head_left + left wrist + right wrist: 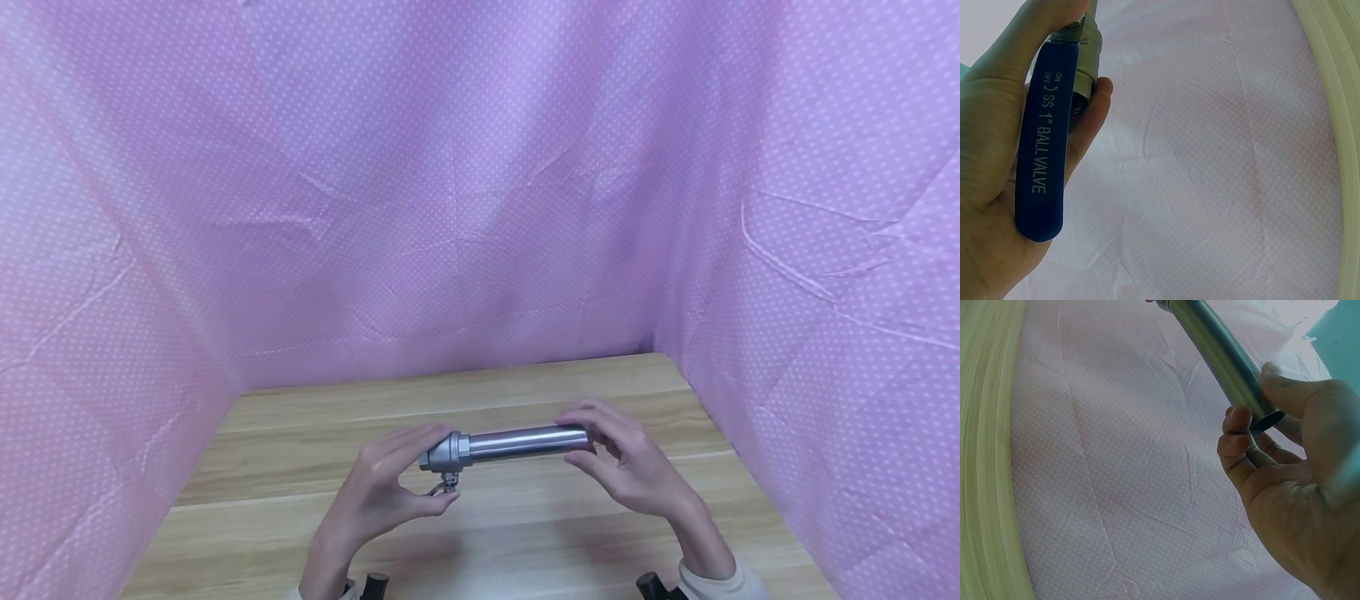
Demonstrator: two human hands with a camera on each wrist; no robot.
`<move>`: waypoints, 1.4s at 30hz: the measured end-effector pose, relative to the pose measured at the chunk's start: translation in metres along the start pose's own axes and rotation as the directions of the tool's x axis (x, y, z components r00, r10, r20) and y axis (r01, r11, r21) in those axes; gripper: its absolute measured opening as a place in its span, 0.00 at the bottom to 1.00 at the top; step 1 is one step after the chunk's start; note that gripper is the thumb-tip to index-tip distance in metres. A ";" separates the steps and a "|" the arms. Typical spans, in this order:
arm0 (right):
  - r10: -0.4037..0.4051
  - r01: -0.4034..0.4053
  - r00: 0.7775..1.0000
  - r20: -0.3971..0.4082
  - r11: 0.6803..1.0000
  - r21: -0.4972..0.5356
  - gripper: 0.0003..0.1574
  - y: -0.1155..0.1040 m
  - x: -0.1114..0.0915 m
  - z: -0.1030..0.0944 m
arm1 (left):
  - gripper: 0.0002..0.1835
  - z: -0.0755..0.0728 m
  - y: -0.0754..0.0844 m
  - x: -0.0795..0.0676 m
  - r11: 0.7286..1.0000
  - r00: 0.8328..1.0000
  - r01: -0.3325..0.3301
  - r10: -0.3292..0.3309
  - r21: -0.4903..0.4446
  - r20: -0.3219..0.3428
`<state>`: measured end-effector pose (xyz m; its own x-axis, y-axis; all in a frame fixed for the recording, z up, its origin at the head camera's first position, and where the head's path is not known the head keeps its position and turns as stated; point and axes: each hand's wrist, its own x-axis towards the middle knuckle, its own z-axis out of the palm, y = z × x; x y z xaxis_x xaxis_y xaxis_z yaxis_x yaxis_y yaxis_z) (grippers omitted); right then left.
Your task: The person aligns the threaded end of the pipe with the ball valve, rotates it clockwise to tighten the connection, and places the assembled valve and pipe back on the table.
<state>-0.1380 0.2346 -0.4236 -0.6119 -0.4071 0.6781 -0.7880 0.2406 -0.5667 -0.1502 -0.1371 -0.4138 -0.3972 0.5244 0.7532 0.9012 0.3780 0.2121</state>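
A metal ball valve (447, 452) is joined to one end of a shiny steel pipe (517, 442), the two lying nearly level in front of the person. My left hand (378, 482) grips the valve, fingers over its top and thumb below by the stem. In the left wrist view the blue lever handle (1044, 144), printed "SS 1" BALL VALVE" with ON and OFF marks, runs along the palm. At the pipe's other end, my right hand (633, 462) holds it between thumb and curled fingers. The pipe's open end (1267, 422) faces that palm.
A wood-grain table (315, 417) lies beneath both hands. Pink polka-dot cloth (450, 208) hangs behind it and along both sides. Two black camera mounts (375, 586) show at the wrists, by light sleeves (723, 581).
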 end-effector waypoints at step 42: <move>0.007 -0.006 1.000 0.008 0.999 -0.034 0.30 0.000 0.001 -0.001 | 0.46 0.001 -0.001 0.000 1.000 1.000 0.003 -0.003 0.020 -0.002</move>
<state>-0.1387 0.2349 -0.4224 -0.6166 -0.4121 0.6708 -0.7859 0.2732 -0.5547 -0.1515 -0.1373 -0.4147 -0.3994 0.5214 0.7541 0.8964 0.3946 0.2019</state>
